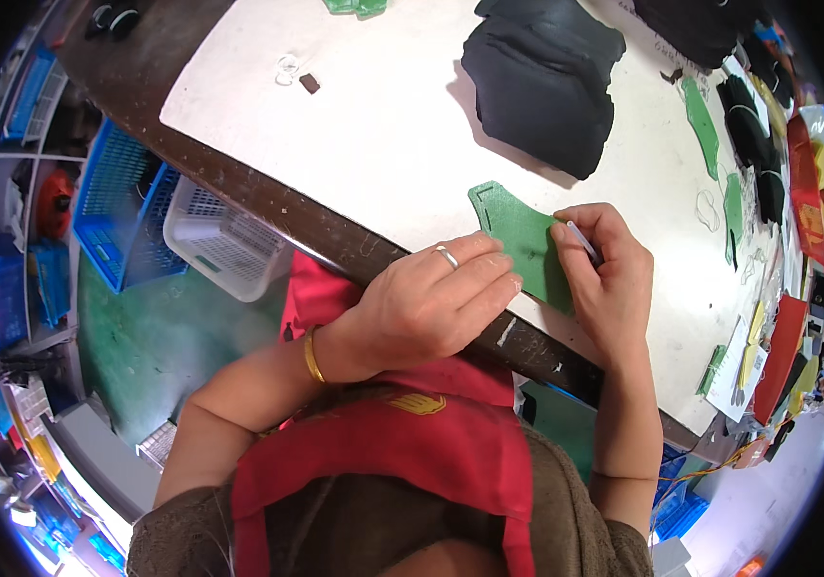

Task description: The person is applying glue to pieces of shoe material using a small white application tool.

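A flat green template (524, 234) with a curved upper edge and a narrow slot near its far left corner lies at the near edge of the white table board. My left hand (436, 296), a ring on one finger, presses its fingers together over the template's near left edge; the thumb is hidden. At the template's right edge, my right hand (616, 274) is closed around a slim pale pen-like tool (581, 240), its tip hidden by the fingers. The thumb and fingertips touch or nearly touch the green edge.
Black stacked pieces (546, 91) lie beyond the template on the white board (354, 135). More green templates (700, 125) lie to the right, near a red strip (780, 356) and papers. Blue (123, 207) and white (224, 240) baskets stand left of the table's dark edge.
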Demonstrator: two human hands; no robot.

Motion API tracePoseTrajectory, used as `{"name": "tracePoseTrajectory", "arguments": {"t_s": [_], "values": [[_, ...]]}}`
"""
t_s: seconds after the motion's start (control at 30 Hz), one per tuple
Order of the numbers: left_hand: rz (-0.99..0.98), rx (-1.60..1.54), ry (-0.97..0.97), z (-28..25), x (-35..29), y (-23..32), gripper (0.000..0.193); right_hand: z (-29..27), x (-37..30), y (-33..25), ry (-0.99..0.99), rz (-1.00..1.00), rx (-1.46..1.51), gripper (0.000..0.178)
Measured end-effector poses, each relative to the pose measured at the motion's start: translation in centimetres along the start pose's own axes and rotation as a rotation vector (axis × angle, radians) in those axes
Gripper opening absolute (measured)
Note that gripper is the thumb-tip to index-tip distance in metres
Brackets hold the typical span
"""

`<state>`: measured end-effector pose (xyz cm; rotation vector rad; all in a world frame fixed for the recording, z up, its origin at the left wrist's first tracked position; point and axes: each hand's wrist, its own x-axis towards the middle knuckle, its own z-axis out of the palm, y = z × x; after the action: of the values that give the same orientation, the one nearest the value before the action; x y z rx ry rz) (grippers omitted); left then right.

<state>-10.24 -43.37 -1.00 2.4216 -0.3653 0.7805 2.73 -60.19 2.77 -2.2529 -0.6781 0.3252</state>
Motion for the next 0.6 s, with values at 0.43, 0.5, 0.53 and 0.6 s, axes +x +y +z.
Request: {"name": "tracePoseTrajectory", "arguments": {"t_s": [0.43,0.5,0.53,0.6], "values": [[0.033,0.187,-0.326,-1.3,2.7,0.9,0.028,-4.3,1.3,0.5,-0.323,0.143,-0.002,0.032],[0.044,0.266,-0.366,-1.2,2.9,1.1,0.028,-4.5,1.3,0.9,-0.319,0.113,0.027,0.031],[0.050,0.257,-0.373,-1.0,2.9,1.2,0.028,-4.5,1.2,1.0,-0.326,0.113,0.064,0.030],[0.074,0.310,-0.334,-0.7,2.9,1.3,0.029,-4.3,1.0,1.2,-0.309,0.112,0.022,0.026]]}}
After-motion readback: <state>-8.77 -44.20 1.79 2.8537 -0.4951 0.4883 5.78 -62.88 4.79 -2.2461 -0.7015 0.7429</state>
